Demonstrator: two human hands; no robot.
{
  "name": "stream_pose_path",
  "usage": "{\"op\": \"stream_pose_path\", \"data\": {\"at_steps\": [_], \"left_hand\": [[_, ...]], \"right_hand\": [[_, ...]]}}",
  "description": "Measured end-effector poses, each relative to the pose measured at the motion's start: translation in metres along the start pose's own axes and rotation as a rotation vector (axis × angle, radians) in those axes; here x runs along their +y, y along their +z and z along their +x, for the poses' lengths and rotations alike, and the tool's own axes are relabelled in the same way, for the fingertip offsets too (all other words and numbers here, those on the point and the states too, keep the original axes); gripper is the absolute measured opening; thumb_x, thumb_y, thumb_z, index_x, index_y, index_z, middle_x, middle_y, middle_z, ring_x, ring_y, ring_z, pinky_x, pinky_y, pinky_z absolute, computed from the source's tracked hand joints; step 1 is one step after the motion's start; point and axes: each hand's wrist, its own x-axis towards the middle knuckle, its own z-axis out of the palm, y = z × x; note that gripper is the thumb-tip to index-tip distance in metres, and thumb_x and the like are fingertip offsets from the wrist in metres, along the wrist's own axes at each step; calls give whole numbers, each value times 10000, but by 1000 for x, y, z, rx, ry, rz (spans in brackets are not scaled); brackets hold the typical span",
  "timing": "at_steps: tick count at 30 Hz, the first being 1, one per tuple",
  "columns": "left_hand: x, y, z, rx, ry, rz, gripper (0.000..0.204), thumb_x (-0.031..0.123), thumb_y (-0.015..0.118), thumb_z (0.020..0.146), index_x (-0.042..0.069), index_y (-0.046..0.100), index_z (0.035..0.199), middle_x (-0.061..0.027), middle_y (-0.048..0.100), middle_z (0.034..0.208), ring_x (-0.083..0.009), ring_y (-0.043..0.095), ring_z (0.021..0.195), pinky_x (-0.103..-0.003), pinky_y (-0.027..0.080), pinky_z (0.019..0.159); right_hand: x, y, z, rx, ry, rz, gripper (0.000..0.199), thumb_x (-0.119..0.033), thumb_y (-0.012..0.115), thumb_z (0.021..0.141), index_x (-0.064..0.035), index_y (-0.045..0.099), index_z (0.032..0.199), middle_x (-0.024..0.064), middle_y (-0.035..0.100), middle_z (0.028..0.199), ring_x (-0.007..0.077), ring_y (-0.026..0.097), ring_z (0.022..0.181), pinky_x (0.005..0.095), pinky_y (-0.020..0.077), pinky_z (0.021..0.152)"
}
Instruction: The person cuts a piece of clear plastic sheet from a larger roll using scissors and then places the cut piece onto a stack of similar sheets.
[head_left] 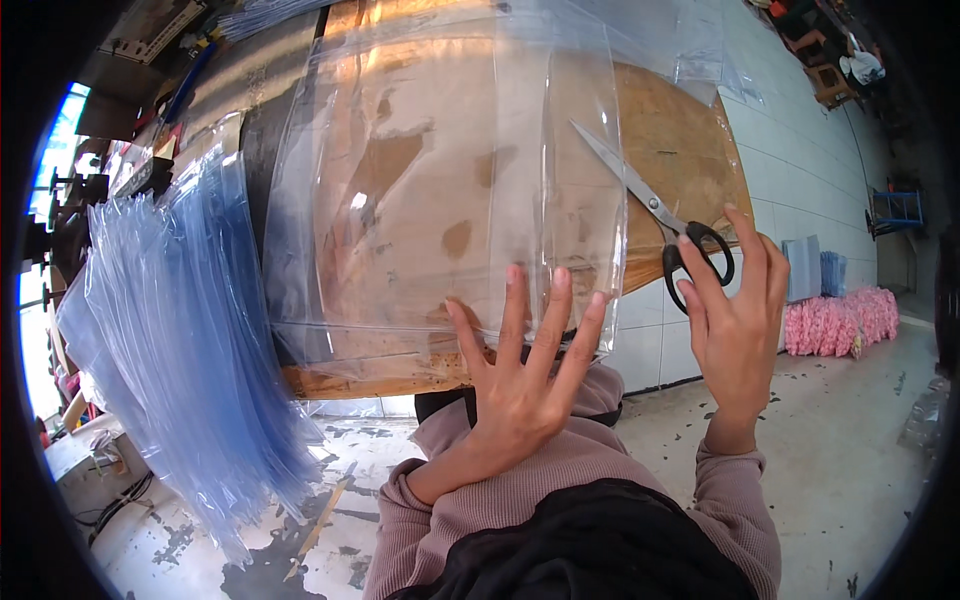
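A large clear plastic bag (450, 150) lies flat across the brown worktable in front of me. My left hand (520, 385) rests on its near edge, fingers spread and holding nothing. At the bag's right edge is a pair of scissors (655, 203) with black handles, its blades pointing to the far left over the plastic. My right hand (735, 320) has its fingers around the scissors' handles. How the fingers sit in the loops is partly hidden.
A thick stack of bluish clear plastic bags (190, 330) hangs over the table's left side. More clear plastic sheets (660, 35) lie at the far edge. A pink bundle (840, 320) sits on the floor at right, and a blue stool (895, 210) stands beyond.
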Motion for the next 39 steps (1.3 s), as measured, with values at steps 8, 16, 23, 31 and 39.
{"op": "stream_pose_path", "data": {"at_steps": [8,16,23,31,39], "left_hand": [[-2,1,-5,-11,3,-25,416,173,578,794,143,594,1209,-108,517,1302,-382,433,1241,-720,123,978],[-4,2,-14,8,24,0,398,202,602,792,151,607,1188,-89,545,1275,-369,466,1217,-718,117,982],[-7,12,-24,59,58,89,379,237,595,816,222,598,1195,-46,559,1266,-338,491,1200,-726,109,984],[-13,25,-44,138,122,251,362,355,619,823,297,595,1180,25,595,1217,-301,535,1153,-728,100,992],[-13,25,-44,126,119,265,328,346,613,829,273,618,1148,23,606,1200,-284,546,1143,-719,100,998]], "right_hand": [[-14,15,-18,163,-536,389,199,-105,634,731,-78,642,928,48,599,1045,161,604,911,335,484,799],[-12,20,-12,183,-594,430,147,-52,635,696,-5,621,835,100,589,933,219,594,845,324,513,744],[-21,26,-7,106,-407,568,195,16,620,699,54,541,872,128,541,857,251,547,746,357,471,651],[34,30,51,214,106,354,147,32,585,794,4,496,907,146,505,838,317,531,747,382,436,632],[-2,18,3,33,-224,526,247,-12,684,662,-17,588,889,120,560,949,281,571,862,375,455,743]]}}
